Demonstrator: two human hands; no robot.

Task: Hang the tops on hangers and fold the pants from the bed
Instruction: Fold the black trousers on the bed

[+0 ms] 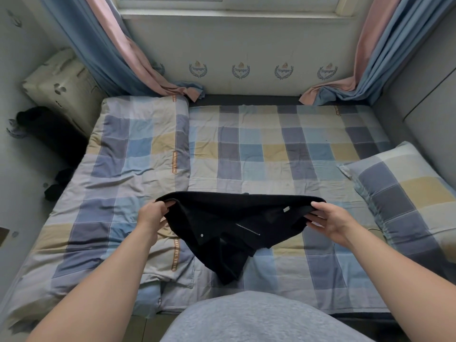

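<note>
Both forearms are bare with no sleeves in view, and a grey heathered top (pixel 266 319) covers the torso.

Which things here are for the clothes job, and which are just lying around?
For the job: black pants, held up by the waistband; left hand and right hand, gripping it; bed underneath.
Just lying around: folded quilt, pillow, curtains, box beside the bed.

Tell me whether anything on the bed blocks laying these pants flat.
Left hand and right hand hold the black pants. The folded quilt's edge lies under their left side; the sheet beside it is bare up to the pillow.
</note>
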